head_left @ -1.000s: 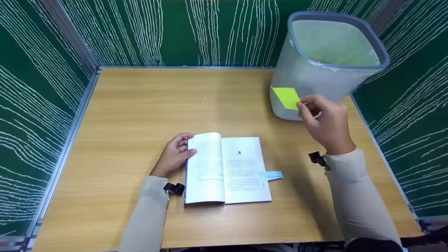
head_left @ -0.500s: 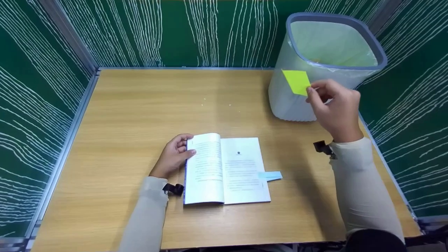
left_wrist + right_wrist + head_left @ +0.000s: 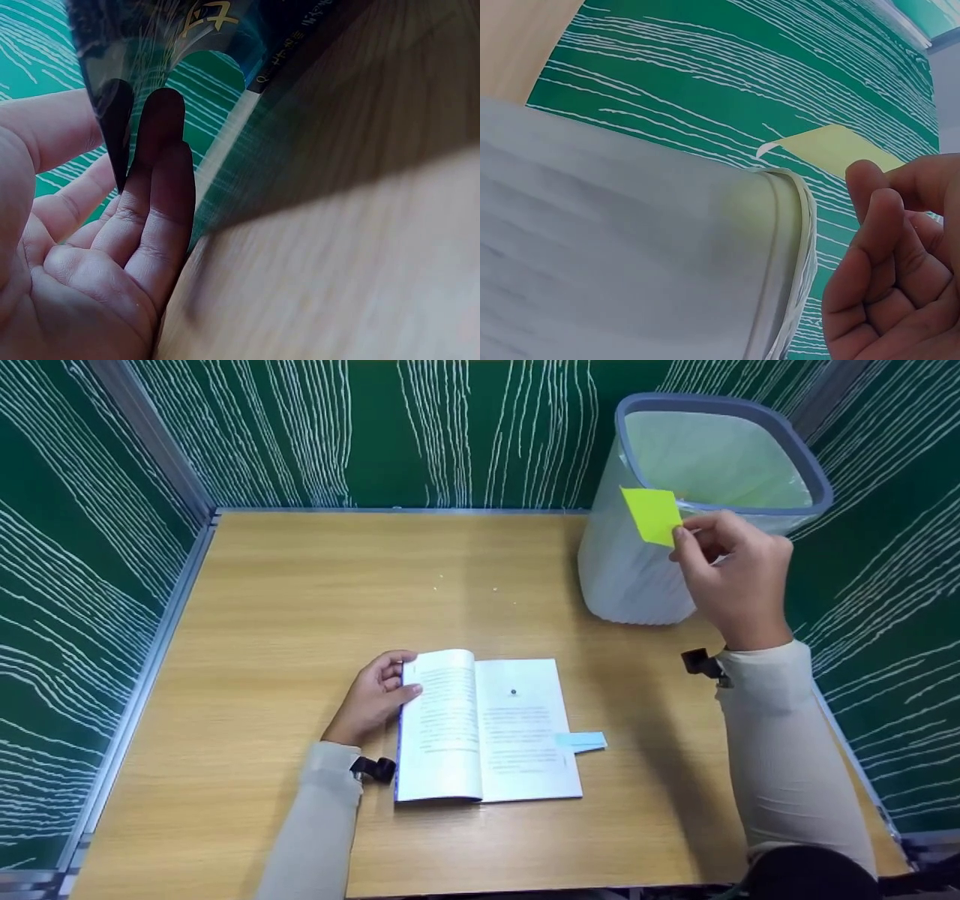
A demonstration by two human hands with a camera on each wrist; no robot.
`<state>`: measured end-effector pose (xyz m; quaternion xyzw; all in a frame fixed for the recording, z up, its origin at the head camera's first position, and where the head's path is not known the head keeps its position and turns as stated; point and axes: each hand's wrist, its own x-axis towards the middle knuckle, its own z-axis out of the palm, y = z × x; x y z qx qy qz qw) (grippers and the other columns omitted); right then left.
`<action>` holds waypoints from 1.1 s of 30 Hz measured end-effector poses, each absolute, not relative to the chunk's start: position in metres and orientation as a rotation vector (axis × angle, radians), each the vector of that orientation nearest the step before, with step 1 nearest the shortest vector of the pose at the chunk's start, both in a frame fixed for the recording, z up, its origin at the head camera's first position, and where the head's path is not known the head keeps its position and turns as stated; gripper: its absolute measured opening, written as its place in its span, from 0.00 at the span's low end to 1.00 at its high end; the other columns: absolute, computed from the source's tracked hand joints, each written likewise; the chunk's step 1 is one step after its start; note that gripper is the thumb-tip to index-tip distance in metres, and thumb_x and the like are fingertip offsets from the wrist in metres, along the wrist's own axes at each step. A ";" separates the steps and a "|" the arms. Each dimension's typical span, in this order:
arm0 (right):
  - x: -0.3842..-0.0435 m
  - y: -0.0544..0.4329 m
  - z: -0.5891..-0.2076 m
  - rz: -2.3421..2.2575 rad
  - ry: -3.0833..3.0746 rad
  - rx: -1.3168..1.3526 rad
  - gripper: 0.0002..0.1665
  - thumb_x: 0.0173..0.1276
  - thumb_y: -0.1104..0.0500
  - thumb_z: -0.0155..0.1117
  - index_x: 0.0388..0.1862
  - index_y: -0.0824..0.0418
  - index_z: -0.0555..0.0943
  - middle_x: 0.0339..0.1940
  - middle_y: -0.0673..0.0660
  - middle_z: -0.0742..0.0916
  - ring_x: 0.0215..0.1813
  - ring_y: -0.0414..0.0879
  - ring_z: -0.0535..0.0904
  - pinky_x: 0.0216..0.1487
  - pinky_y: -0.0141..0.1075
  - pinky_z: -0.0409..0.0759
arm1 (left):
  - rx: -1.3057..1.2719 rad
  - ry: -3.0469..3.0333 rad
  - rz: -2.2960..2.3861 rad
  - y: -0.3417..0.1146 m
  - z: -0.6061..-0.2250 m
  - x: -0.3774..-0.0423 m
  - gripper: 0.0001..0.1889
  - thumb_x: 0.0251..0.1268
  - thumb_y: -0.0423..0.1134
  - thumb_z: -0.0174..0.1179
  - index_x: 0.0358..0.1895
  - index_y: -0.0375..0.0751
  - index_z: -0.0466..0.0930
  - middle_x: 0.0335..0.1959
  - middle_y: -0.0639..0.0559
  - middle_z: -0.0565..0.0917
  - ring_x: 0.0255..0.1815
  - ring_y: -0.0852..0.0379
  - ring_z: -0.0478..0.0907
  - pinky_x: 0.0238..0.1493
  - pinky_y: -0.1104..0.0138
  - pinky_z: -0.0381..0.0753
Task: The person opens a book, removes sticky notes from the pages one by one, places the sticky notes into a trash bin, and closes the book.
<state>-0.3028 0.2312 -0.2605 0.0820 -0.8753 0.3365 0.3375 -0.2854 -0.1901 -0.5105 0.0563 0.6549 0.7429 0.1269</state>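
An open book (image 3: pixel 525 765) with printed pages lies on the table. My left hand (image 3: pixel 367 697) holds its left side, the thumb on the page edge; in the left wrist view the dark, glossy cover (image 3: pixel 112 45) passes between thumb and fingers. A light-blue sticky strip (image 3: pixel 590 741) sticks out from the right page. Between thumb and forefinger, my right hand (image 3: pixel 739 577) pinches a yellow-green sticky note (image 3: pixel 649 516) by one corner. In the head view the note overlaps the near rim of the waste bin (image 3: pixel 637 577). The right wrist view shows the note (image 3: pixel 836 148) with one corner curled.
The pale bin has a blue-grey rim (image 3: pixel 817 502) and a plastic liner, and stands at the table's back right. Tiny white scraps (image 3: pixel 495 589) dot the wooden table (image 3: pixel 300 585). Green panels (image 3: pixel 375 435) with white lines enclose the back and sides.
My right hand has moved up, away and slightly right with the yellow-green sticky note, from low beside the bin to its rim level. The left hand and book stay put.
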 end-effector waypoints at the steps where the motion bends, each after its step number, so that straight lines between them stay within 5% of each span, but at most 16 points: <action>1: -0.304 0.232 -0.260 0.874 -2.282 0.208 0.15 0.74 0.52 0.68 0.47 0.62 0.90 0.36 0.56 0.92 0.31 0.32 0.80 0.44 0.22 0.79 | 0.167 1.905 2.163 -0.190 -0.510 -0.286 0.27 0.64 0.25 0.68 0.66 0.38 0.74 0.54 0.37 0.79 0.50 0.46 0.83 0.48 0.63 0.88; 17: -0.326 0.249 -0.253 0.872 -2.247 0.145 0.18 0.72 0.40 0.66 0.47 0.49 0.91 0.37 0.51 0.92 0.33 0.32 0.84 0.44 0.24 0.81 | 0.167 1.895 2.168 -0.189 -0.512 -0.284 0.28 0.65 0.24 0.67 0.67 0.38 0.73 0.54 0.38 0.79 0.50 0.48 0.83 0.46 0.65 0.87; 33: -0.335 0.253 -0.243 0.917 -2.222 0.056 0.17 0.73 0.41 0.66 0.49 0.49 0.91 0.41 0.49 0.93 0.37 0.34 0.86 0.49 0.26 0.83 | 0.171 1.915 2.158 -0.190 -0.511 -0.284 0.26 0.65 0.26 0.68 0.66 0.40 0.74 0.53 0.37 0.79 0.49 0.47 0.83 0.47 0.63 0.88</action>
